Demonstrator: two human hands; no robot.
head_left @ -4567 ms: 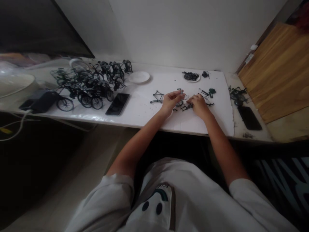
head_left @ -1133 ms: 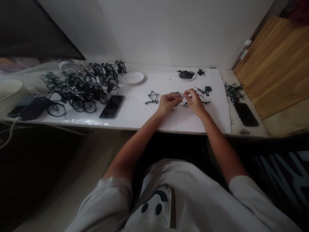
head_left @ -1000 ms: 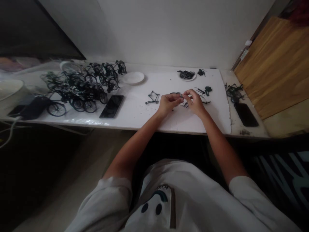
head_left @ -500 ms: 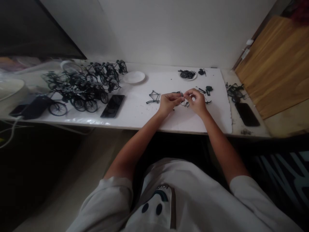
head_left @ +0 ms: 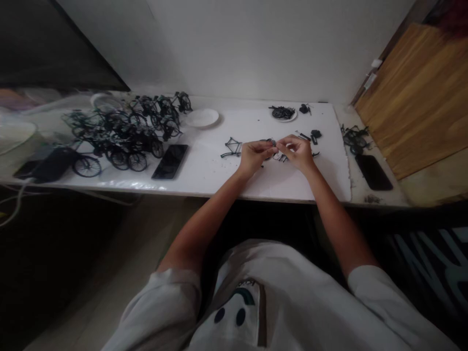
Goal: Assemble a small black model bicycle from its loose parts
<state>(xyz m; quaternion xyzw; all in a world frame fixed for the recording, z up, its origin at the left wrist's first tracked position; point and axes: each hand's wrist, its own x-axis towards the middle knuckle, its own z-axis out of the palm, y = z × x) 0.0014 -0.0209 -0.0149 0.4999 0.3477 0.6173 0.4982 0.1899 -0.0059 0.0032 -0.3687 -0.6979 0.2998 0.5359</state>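
My left hand point(head_left: 253, 157) is closed over the white board, thumb and fingers pinching a small dark model-bicycle part point(head_left: 272, 142). My right hand point(head_left: 299, 153) meets it fingertip to fingertip, also in a pinch on that part. Most of the part is hidden by the fingers, so its exact shape cannot be made out. Left of my left hand lies a dark miniature bicycle frame point(head_left: 232, 146). Thin dark pieces point(head_left: 282, 157) lie under and between the hands, partly covered. Beyond my right hand are small black parts point(head_left: 315, 135).
Several assembled miniature bicycles point(head_left: 127, 131) crowd the table's left side beside a phone point(head_left: 170, 162). A white plate point(head_left: 203, 118) stands behind; another dish point(head_left: 284, 118) holds black parts. At right lie more dark pieces point(head_left: 355, 138) and a black phone point(head_left: 374, 172), near a wooden panel point(head_left: 424, 97).
Both hands keep pinching the small part in nearly the same place. My right fingertips have shifted slightly; the whole view has moved a little.
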